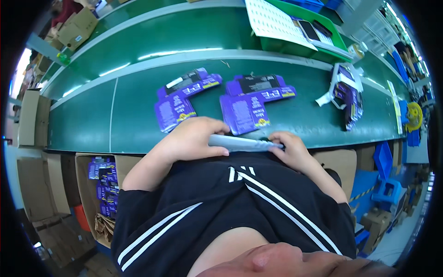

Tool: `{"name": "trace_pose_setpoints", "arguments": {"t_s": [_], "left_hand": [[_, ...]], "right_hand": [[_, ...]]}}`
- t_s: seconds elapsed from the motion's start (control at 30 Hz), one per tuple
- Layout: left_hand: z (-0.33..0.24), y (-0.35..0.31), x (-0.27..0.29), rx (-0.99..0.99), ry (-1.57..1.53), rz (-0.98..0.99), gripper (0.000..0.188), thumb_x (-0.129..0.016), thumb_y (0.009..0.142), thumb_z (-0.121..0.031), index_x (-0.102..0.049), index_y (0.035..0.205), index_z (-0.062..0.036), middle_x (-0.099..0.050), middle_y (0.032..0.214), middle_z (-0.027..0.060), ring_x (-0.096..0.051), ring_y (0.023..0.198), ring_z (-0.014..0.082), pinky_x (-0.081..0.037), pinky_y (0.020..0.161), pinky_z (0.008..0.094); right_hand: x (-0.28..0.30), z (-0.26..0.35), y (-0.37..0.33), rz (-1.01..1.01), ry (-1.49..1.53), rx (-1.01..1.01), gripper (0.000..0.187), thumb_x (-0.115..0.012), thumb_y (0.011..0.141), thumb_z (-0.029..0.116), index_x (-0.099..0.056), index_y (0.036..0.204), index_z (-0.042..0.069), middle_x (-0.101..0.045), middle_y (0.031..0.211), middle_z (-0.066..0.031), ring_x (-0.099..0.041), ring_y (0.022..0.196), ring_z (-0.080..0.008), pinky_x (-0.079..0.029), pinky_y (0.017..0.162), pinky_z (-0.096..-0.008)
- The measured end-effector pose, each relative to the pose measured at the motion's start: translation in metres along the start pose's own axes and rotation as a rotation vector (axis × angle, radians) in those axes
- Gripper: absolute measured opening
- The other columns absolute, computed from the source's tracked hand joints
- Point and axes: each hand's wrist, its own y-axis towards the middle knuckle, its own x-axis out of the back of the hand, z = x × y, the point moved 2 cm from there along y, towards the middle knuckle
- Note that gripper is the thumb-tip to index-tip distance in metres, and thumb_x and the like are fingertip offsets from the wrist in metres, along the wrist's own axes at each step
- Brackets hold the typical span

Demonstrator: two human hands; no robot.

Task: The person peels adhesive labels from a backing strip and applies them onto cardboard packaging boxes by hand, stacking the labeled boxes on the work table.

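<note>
At the near edge of the green table I hold a pale bluish-white flat piece [242, 143], seen nearly edge-on, so its kind does not show. My left hand [191, 138] is closed on one end, thumb below and fingers above. The other end is pinched in my right hand [290, 148], where something small and dark shows by the fingertips. Just beyond my hands lie two flattened purple cartons, one on the left [177, 104] and one in the middle [247, 104]. Farther right sits a stack of purple cartons [348, 97] with white wrapping around it.
A green tray [277, 44] at the back right carries a white perforated sheet [272, 21] and a phone [308, 30]. Below the table's edge at left stands a cardboard box [85, 184] with purple cartons inside. A yellow fan [414, 116] is at far right.
</note>
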Motion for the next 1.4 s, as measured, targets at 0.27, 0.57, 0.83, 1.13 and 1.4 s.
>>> {"name": "trace_pose_setpoints", "arguments": {"t_s": [0.27,0.57,0.83,1.13,1.4], "left_hand": [[-0.004,-0.011,-0.021,0.049,0.122,0.052,0.015,-0.066,0.086,-0.017,-0.071,0.093,-0.0038,-0.071,0.087,0.0102,-0.064,0.076,0.0310,-0.049,0.072,0.0367],[0.003,-0.009,-0.021,0.133,0.021,0.021,0.012,-0.066,0.087,-0.013,-0.071,0.089,-0.0022,-0.071,0.083,0.0101,-0.063,0.069,0.0298,-0.048,0.068,0.0368],[0.009,0.012,0.011,0.170,-0.025,0.071,0.017,-0.063,0.088,-0.018,-0.071,0.085,-0.0027,-0.071,0.080,0.0113,-0.065,0.071,0.0310,-0.049,0.068,0.0411],[0.030,0.093,-0.019,-0.202,0.387,-0.400,0.032,-0.071,0.086,-0.024,-0.068,0.108,-0.0009,-0.066,0.118,0.0107,-0.060,0.119,0.0266,-0.046,0.103,0.0357],[0.034,0.089,-0.027,-0.225,0.411,-0.433,0.039,-0.072,0.085,-0.026,-0.065,0.112,0.0010,-0.064,0.119,0.0131,-0.059,0.120,0.0289,-0.046,0.103,0.0360]], "right_hand": [[0.000,0.044,0.013,-0.148,-0.286,0.351,0.028,-0.071,0.083,0.010,-0.067,0.111,0.009,-0.065,0.096,-0.0052,-0.062,0.090,-0.0238,-0.047,0.086,-0.0343],[-0.006,0.054,0.013,-0.161,-0.412,0.604,0.019,-0.071,0.082,0.010,-0.067,0.101,0.009,-0.062,0.094,-0.0038,-0.060,0.090,-0.0224,-0.045,0.087,-0.0337],[0.049,0.047,0.019,-0.173,0.188,0.530,0.016,-0.067,0.080,-0.002,-0.067,0.093,0.007,-0.063,0.090,-0.0030,-0.058,0.078,-0.0167,-0.048,0.075,-0.0289],[0.054,0.016,0.146,-0.472,0.684,-0.126,0.045,-0.066,0.089,0.000,-0.046,0.130,0.000,-0.062,0.079,-0.0049,-0.056,0.069,-0.0095,-0.044,0.067,-0.0191],[0.030,0.003,0.157,-0.495,0.422,-0.165,0.045,-0.067,0.087,0.003,-0.048,0.128,-0.001,-0.063,0.074,-0.0019,-0.054,0.063,-0.0078,-0.043,0.063,-0.0190]]}}
